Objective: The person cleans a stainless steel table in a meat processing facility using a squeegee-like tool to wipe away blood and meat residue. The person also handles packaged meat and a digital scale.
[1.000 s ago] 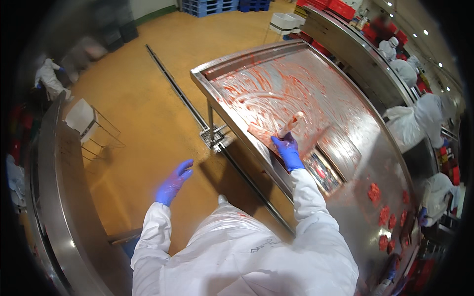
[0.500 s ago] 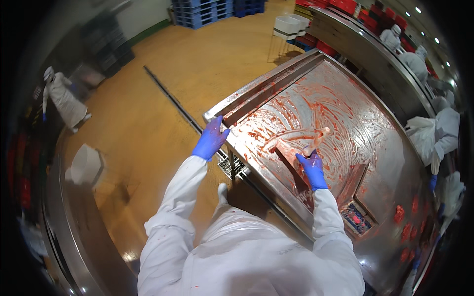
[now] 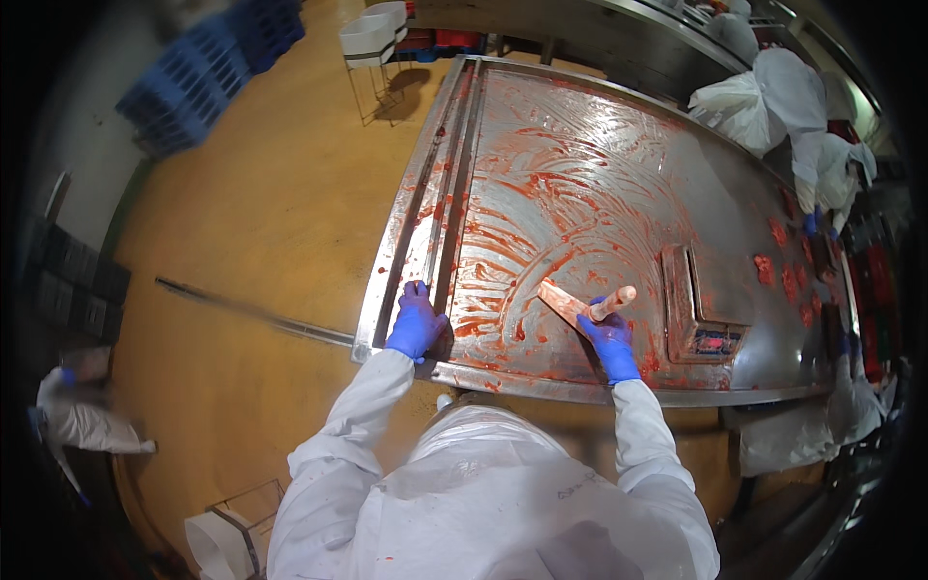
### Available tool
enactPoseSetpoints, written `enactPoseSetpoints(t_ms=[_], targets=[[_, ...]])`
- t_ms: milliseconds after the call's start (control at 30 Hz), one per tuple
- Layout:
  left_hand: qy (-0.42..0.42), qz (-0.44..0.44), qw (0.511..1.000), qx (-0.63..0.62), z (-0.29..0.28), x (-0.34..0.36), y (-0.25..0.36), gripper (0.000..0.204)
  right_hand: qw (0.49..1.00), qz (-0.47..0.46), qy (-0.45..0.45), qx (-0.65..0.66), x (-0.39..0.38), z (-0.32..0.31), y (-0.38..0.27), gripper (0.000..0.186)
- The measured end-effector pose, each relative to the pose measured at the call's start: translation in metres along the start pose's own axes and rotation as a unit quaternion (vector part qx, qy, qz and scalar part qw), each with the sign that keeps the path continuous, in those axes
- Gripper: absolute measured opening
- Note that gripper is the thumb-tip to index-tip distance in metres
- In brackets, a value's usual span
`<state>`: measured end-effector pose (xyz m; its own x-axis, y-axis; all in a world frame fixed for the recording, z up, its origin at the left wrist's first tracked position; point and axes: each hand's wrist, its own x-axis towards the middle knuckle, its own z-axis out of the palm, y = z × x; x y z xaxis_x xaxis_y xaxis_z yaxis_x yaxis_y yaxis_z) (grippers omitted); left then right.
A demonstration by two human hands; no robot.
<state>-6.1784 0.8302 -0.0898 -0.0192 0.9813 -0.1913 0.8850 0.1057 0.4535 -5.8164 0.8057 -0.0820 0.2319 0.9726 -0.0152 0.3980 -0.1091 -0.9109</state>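
My left hand point(image 3: 416, 324), in a blue glove, grips the channelled left edge of a steel table point(image 3: 580, 145) smeared with red residue. My right hand point(image 3: 607, 338) holds a pale, pink-stained scraper point(image 3: 559, 302) with an upright round handle, its flat blade lying on the steel beside smeared streaks. To the right of that hand sits a steel scale point(image 3: 706, 300) with a small display. Several red lumps of minced meat point(image 3: 764, 271) lie on the table's right part.
Co-workers in white point(image 3: 773, 97) stand along the far and right sides of the table. Another person point(image 3: 87, 416) is at the left. Blue pallets point(image 3: 179, 87), white bins on a stand point(image 3: 367, 39), a second white bin point(image 3: 217, 541) and a floor drain point(image 3: 251, 309) are in view.
The view has turned toward the table, now square in front of me. My left hand moved from the air onto the table's edge. The scraper in my right hand has shifted on the surface.
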Motion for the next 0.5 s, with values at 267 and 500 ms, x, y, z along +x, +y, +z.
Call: enactPoseSetpoints(t_ms=[267,500], targets=[[0.030,0.036,0.994,-0.101,-0.002,0.001,-0.009,0.073,0.966,-0.032,-0.113,-0.231,0.006,-0.002,-0.024,0.039],[-0.090,0.004,0.953,-0.290,-0.041,0.000,-0.001,0.059,0.984,0.117,-0.123,0.059,0.030,-0.006,-0.007,0.039]])
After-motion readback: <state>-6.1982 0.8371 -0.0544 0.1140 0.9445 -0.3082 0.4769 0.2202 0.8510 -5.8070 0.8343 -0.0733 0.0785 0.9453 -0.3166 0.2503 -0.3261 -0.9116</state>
